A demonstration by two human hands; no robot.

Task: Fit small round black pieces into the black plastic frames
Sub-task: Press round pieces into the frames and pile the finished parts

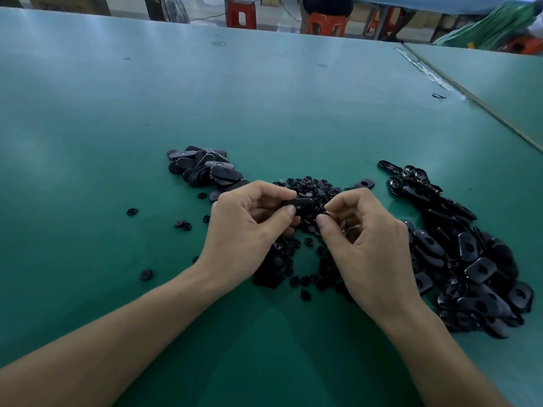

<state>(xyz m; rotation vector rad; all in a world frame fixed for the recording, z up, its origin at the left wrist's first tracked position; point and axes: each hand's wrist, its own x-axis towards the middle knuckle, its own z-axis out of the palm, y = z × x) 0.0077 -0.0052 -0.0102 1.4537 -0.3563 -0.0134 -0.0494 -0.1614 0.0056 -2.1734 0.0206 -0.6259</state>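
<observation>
The left hand holds one black frame by its end, thumb below and fingers curled on top. So the frame stays level and its middle opening is free toward the other hand. The right hand is just beside it, w/ thumb and index tip pressed together in a narrow pinch and the other fingers curled in. Between the tips is prob. one round piece, but it is dark against the dark heap behind, so I am not sure of it.

Both hands work directly above the heap of small round pieces in the middle of the green table. I think this is on purpose, as the next piece is then only a short reach away.

The layout looks like a flow from right to left:
- The big pile of frames on the right is near the right hand, prob. the supply.
- The smaller stack of frames on the far left is near the left hand, prob. the finished ones.

One single frame lies apart behind the heap, and some stray pieces lie to the left.

The step in hand is, in my judgement, bringing the piece to the opening, not yet seated.
</observation>
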